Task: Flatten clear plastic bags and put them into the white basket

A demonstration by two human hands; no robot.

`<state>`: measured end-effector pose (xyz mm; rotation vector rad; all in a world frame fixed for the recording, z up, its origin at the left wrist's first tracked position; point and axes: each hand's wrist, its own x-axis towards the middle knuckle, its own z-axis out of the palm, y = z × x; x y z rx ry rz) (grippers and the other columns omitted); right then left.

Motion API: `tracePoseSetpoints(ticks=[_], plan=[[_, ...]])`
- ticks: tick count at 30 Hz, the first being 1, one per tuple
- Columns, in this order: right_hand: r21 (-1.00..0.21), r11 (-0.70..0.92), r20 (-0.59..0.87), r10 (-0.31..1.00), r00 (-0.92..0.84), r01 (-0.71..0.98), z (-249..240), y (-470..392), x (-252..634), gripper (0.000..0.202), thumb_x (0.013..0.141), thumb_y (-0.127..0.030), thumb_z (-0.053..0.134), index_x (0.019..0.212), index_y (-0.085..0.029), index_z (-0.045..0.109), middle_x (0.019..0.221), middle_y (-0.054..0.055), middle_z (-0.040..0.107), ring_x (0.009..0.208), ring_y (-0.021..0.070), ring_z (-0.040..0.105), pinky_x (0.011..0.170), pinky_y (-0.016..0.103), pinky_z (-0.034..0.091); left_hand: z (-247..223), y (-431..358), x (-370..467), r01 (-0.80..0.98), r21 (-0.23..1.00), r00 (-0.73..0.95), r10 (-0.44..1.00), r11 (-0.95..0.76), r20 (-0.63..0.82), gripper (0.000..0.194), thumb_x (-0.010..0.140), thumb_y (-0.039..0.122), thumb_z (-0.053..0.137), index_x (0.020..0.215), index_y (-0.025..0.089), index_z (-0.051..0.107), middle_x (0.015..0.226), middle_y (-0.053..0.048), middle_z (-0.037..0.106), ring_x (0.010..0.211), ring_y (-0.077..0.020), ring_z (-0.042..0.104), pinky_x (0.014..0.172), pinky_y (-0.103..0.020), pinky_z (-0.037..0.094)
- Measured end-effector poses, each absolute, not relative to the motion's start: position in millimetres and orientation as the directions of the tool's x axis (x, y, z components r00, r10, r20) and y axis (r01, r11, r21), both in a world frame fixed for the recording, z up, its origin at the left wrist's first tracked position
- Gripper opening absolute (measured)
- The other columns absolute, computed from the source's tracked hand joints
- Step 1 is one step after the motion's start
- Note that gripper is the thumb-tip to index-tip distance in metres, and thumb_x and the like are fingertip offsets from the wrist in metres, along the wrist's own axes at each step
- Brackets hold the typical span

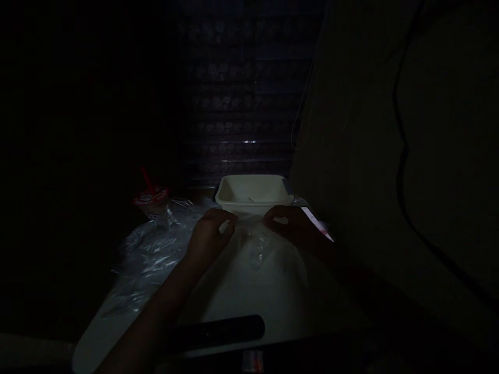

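Note:
A clear plastic bag [257, 246] hangs between my two hands above the white table, its upper edge stretched from one to the other. My left hand [210, 231] pinches its left end between thumb and fingers. On the other side, my right hand [290, 223] pinches the right end in the same way. Just beyond the hands stands a cream-coloured plastic tub [253, 189] with a pale sliver inside. The light is very dim, so the bag's contents, if any, cannot be made out.
Crumpled clear plastic [156, 254] covers the table's left side. Behind it stands a cup with a red straw [150, 195]. A lit phone [317, 224] lies beyond my right wrist. A dark, long object [222, 331] lies along the near edge of the table [241, 296].

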<state>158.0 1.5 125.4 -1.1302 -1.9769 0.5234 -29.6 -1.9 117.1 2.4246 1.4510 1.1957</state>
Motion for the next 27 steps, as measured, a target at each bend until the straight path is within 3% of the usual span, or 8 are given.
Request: tracePoseSetpoints(ticks=[5,8,11,15,19,23,25,27], plan=[[-0.630,0.527,0.443,0.847,-0.294,0.571,125.2,-0.3,171.3,0.007,0.066,-0.021,0.054,0.063,-0.015,0.058,0.065,0.000,0.061,0.060,0.0096,0.053,0.054,0.020,0.039,119.0,-2.8,-37.7,0.572,0.711,0.120,0.899,-0.409,0.422,0.018,0.069,0.029,0.050,0.067,0.014,0.059,0.068,-0.003,0.062,0.064,-0.0146,0.057,0.059,-0.023,0.043],[-0.577,0.567,0.491,0.816,-0.305,0.588,126.2,-2.3,170.0,0.007,0.066,-0.022,0.056,0.066,-0.016,0.059,0.069,0.000,0.062,0.060,0.0091,0.052,0.053,0.019,0.038,125.3,-8.2,-30.0,0.539,0.735,0.134,0.903,-0.412,0.408,0.018,0.068,0.031,0.052,0.064,0.015,0.060,0.064,-0.001,0.062,0.062,-0.0134,0.056,0.058,-0.022,0.042],[-0.610,0.562,0.458,0.826,-0.329,0.559,129.1,-3.4,168.0,0.010,0.069,-0.022,0.053,0.066,-0.017,0.060,0.069,0.000,0.062,0.060,0.0093,0.053,0.053,0.020,0.038,125.8,-11.4,-25.4,0.533,0.722,0.130,0.885,-0.442,0.447,0.015,0.064,0.028,0.057,0.070,0.015,0.062,0.070,-0.001,0.063,0.067,-0.0134,0.057,0.065,-0.022,0.042],[-0.733,0.436,0.336,0.899,-0.279,0.522,130.1,-2.1,173.7,0.016,0.068,-0.030,0.053,0.067,-0.017,0.062,0.066,0.001,0.063,0.059,0.0125,0.054,0.053,0.023,0.039,117.3,-9.9,-31.8,0.496,0.806,0.147,0.946,-0.323,0.288,0.014,0.059,0.026,0.061,0.068,0.016,0.063,0.071,-0.001,0.065,0.066,-0.0139,0.058,0.062,-0.022,0.043],[-0.813,0.359,0.258,0.928,-0.270,0.458,129.3,1.8,182.7,0.012,0.064,-0.029,0.057,0.062,-0.020,0.064,0.065,0.000,0.064,0.060,0.0138,0.057,0.051,0.023,0.040,111.3,-6.9,-39.8,0.399,0.911,0.056,0.995,-0.103,0.088,0.009,0.057,0.023,0.060,0.061,0.015,0.063,0.058,0.001,0.063,0.041,-0.0078,0.050,0.040,-0.018,0.039],[-0.910,0.105,0.019,0.977,-0.213,0.402,133.1,5.0,184.2,0.013,0.067,-0.026,0.055,0.060,-0.018,0.063,0.059,0.000,0.063,0.033,0.0048,0.045,0.031,0.018,0.029,111.9,-2.6,-39.8,0.366,0.928,0.056,0.997,-0.065,0.048,0.012,0.060,0.024,0.056,0.061,0.013,0.062,0.054,0.001,0.061,0.026,-0.0025,0.035,0.027,-0.016,0.028],[-0.944,-0.022,-0.083,0.982,-0.172,0.330,135.1,6.8,182.4,0.011,0.067,-0.023,0.054,0.063,-0.016,0.062,0.063,0.001,0.064,0.029,0.0036,0.044,0.029,0.017,0.029,113.4,0.2,-38.1,0.344,0.937,0.060,0.998,-0.056,0.037,0.013,0.060,0.025,0.056,0.061,0.012,0.061,0.058,-0.001,0.062,0.026,-0.0026,0.038,0.027,-0.016,0.029],[-0.974,-0.081,-0.115,0.981,-0.157,0.213,136.0,9.3,181.3,0.010,0.067,-0.022,0.054,0.066,-0.015,0.060,0.069,0.003,0.064,0.037,0.0065,0.052,0.033,0.017,0.036,115.9,2.9,-36.1,0.317,0.947,0.061,0.998,-0.050,0.032,0.015,0.061,0.026,0.056,0.065,0.012,0.059,0.065,-0.003,0.062,0.030,-0.0044,0.045,0.030,-0.016,0.034]])
